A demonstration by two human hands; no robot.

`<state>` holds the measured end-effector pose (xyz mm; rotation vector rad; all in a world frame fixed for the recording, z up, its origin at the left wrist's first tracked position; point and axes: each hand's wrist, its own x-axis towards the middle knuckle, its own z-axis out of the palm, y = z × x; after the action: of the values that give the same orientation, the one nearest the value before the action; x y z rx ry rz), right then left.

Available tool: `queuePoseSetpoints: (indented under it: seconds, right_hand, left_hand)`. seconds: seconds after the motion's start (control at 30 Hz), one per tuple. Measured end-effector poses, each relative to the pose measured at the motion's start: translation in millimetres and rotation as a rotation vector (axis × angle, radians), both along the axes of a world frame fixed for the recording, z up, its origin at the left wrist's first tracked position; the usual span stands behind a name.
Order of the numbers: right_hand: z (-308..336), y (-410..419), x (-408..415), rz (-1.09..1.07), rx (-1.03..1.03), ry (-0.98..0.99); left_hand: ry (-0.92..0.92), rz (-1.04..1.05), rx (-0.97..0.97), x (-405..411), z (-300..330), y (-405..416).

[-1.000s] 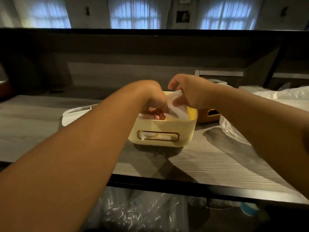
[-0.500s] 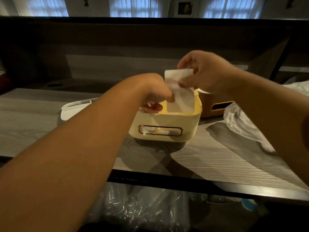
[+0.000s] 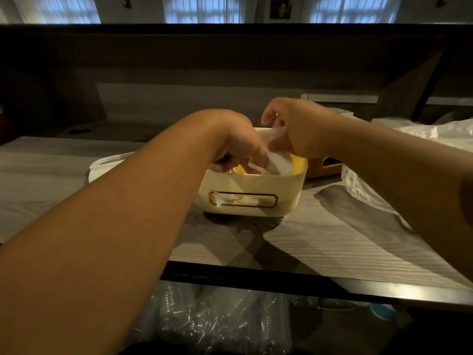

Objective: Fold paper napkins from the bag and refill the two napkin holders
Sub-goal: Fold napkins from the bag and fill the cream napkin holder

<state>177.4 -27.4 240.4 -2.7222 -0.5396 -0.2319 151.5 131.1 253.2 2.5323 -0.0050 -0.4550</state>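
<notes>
A cream napkin holder (image 3: 286,193) with a gold-framed slot stands open-topped on the grey wood counter. My left hand (image 3: 238,147) reaches into it from the left with fingers curled; what they hold is hidden. My right hand (image 3: 299,129) pinches a white folded napkin (image 3: 277,160) and holds it down inside the holder's right side. The holder's white lid (image 3: 107,162) lies on the counter to the left. A brown second holder (image 3: 323,166) sits behind to the right, mostly hidden by my right arm. The clear plastic napkin bag (image 3: 363,190) lies at the right.
The counter's dark front edge (image 3: 281,278) runs below the holder. Under it, plastic-wrapped stacks of clear cups (image 3: 217,319) fill the lower shelf. A dark raised back panel (image 3: 230,60) closes off the far side.
My right hand lifted the napkin above the holder, then brought it back down into the holder. My left hand stayed inside the holder.
</notes>
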Motion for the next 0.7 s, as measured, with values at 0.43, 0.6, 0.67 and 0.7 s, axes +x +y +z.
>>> queuePoseSetpoints:
  seconds: [0.43, 0.6, 0.67, 0.7]
  right_hand:
    - [-12, 21, -4, 0.130, -0.451, 0.053]
    - [-1, 25, -10, 0.039, -0.543, 0.041]
    - [3, 29, -5, 0.017, -0.541, 0.182]
    - [1, 31, 0, 0.010, -0.539, 0.255]
  left_hand:
    - [0.048, -0.153, 0.278, 3, -9, -19]
    - [0.003, -0.139, 0.302, 5, 0, -14]
    - [-0.026, -0.122, 0.337, 4, 6, -11]
    - [-0.047, -0.117, 0.352, 4, 8, -10]
